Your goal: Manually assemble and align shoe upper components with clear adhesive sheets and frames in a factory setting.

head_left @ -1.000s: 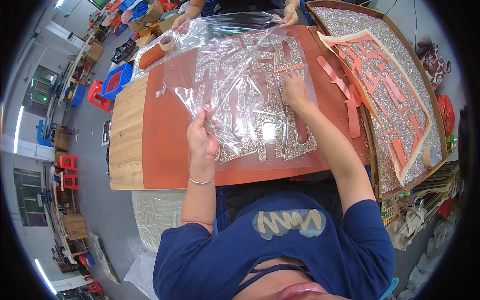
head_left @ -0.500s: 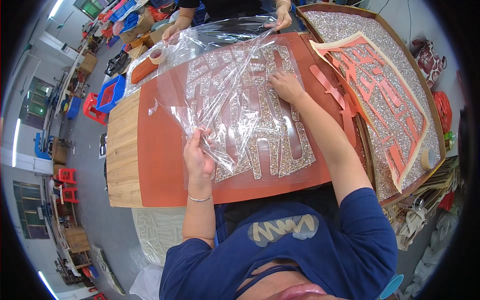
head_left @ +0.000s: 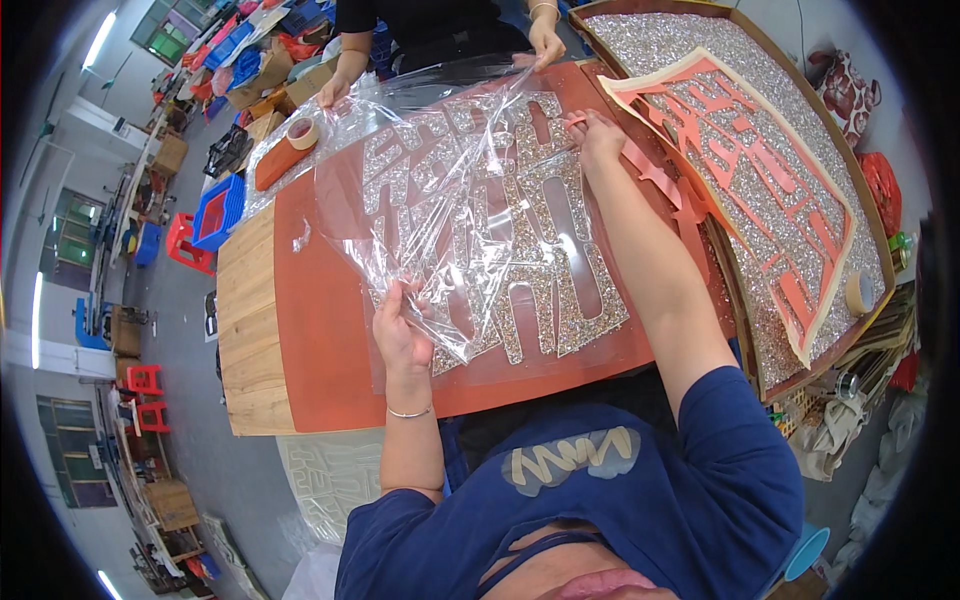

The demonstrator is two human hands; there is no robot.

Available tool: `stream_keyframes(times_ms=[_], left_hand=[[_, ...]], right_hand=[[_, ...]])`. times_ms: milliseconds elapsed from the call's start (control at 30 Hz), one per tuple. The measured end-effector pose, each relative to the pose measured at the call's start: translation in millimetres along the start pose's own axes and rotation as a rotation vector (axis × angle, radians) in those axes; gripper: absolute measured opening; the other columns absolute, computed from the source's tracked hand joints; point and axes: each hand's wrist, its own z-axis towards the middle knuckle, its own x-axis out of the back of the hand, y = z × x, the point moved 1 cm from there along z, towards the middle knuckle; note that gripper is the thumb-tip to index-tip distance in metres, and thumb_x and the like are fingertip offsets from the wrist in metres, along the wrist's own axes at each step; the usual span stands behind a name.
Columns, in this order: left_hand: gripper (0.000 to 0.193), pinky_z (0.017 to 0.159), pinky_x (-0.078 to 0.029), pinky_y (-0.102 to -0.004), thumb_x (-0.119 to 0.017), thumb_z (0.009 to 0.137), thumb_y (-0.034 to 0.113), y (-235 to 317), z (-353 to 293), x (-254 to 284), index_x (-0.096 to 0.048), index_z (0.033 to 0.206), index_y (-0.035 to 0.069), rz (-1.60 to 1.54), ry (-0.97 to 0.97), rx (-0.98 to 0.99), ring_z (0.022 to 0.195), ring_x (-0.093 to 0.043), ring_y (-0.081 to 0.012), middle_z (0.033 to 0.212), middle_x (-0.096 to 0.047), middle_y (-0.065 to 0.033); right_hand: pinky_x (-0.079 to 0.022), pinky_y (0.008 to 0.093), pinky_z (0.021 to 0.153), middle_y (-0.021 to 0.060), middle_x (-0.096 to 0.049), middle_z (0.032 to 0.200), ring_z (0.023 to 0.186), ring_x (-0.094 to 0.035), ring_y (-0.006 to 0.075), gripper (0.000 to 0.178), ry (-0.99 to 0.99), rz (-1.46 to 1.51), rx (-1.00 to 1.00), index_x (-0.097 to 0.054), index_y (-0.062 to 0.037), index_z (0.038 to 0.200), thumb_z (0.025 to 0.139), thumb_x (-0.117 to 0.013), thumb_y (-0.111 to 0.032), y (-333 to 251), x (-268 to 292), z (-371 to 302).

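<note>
My left hand (head_left: 402,335) is closed on a near corner of a clear plastic film (head_left: 345,200), which is wrinkled and lifted above the work. Under the film, glittering stone-covered letter shapes (head_left: 540,285) lie on a transparent sheet over a reddish-brown board (head_left: 320,340). My right hand (head_left: 600,140) is off the film, above the upper right edge of the glitter design. Its fingertips are pinched together; what they hold, if anything, is too small to tell. Across the table a co-worker's two hands (head_left: 546,46) hold the film's far edge.
On the right, a wide tray (head_left: 880,240) of loose glitter stones holds a cut-out stencil (head_left: 715,75) and a tape roll (head_left: 858,293). Pink cut-out strips (head_left: 655,180) lie beside it. Another tape roll (head_left: 303,133) sits far left, on a brown block (head_left: 283,162). Red stools (head_left: 190,243) stand leftward.
My right hand has lifted off the glitter design, moving right and away from me, its fingers now pinched. My left hand keeps its hold on the film. The view has shifted slightly.
</note>
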Motion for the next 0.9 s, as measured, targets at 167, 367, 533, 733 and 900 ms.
stream_keyframes(times_ms=[167, 367, 533, 733, 900], left_hand=[[0.018, 0.054, -0.045, -0.0242, -0.053, 0.094, 0.023, 5, 0, -1, -0.057, 0.095, 0.005, 0.012, -0.006, 0.003, 0.064, -0.054, -0.0117, 0.086, -0.062, -0.0076], [0.019, 0.053, -0.046, -0.0237, -0.052, 0.095, 0.023, 8, 0, 3, -0.058, 0.096, 0.005, -0.015, 0.049, 0.022, 0.062, -0.054, -0.0105, 0.085, -0.062, -0.0071], [0.018, 0.053, -0.046, -0.0241, -0.053, 0.094, 0.021, -2, -3, -9, -0.058, 0.096, 0.004, 0.014, 0.035, 0.027, 0.06, -0.055, -0.0122, 0.082, -0.064, -0.0081], [0.015, 0.054, -0.046, -0.0244, -0.056, 0.093, 0.015, -2, -13, -18, -0.059, 0.098, 0.001, 0.035, 0.008, -0.048, 0.061, -0.056, -0.0122, 0.084, -0.066, -0.0105], [0.015, 0.055, -0.046, -0.0233, -0.057, 0.092, 0.014, -19, 0, -18, -0.058, 0.099, 0.001, 0.115, -0.042, -0.083, 0.061, -0.055, -0.0111, 0.083, -0.064, -0.0091]], right_hand=[[-0.054, 0.0362, 0.062, 0.0117, -0.06, 0.084, 0.069, -0.062, 0.0228, 0.01, -0.008, 0.071, -0.106, -0.053, 0.0022, 0.096, 0.092, -0.054, -0.007, -34, -9, 18], [-0.05, 0.0318, 0.072, 0.0087, -0.066, 0.09, 0.083, -0.064, 0.0219, 0.022, -0.4, -0.814, 0.958, -0.06, -0.0007, 0.106, 0.087, -0.058, -0.009, -80, -13, 54], [-0.044, 0.0401, 0.092, 0.0188, -0.06, 0.112, 0.106, -0.056, 0.0346, 0.031, -0.794, -1.583, 1.076, -0.058, 0.0025, 0.112, 0.081, -0.054, -0.003, -46, 55, 48], [-0.051, 0.0348, 0.075, 0.0159, -0.063, 0.098, 0.087, -0.065, 0.0216, 0.034, -0.685, -1.076, -0.158, -0.062, 0.0005, 0.093, 0.093, -0.052, -0.032, -36, 67, -124], [-0.056, 0.0364, 0.07, 0.0133, -0.065, 0.1, 0.082, -0.066, 0.0242, 0.042, -0.836, -0.347, -0.969, -0.053, 0.0008, 0.112, 0.096, -0.047, -0.038, -28, 71, -261]])
